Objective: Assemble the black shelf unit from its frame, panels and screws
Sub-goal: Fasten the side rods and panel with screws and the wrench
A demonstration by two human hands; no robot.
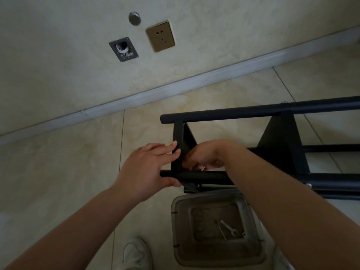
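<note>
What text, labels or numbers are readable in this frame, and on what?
None readable.
Socket plate: only plug holes, no print visible.
Clear bin: faint embossed marks on the base, too blurred to read.
Wrench in the bin: no legible marking.
Shelf frame: plain black, no label seen.
Shoe: no logo can be made out.
</note>
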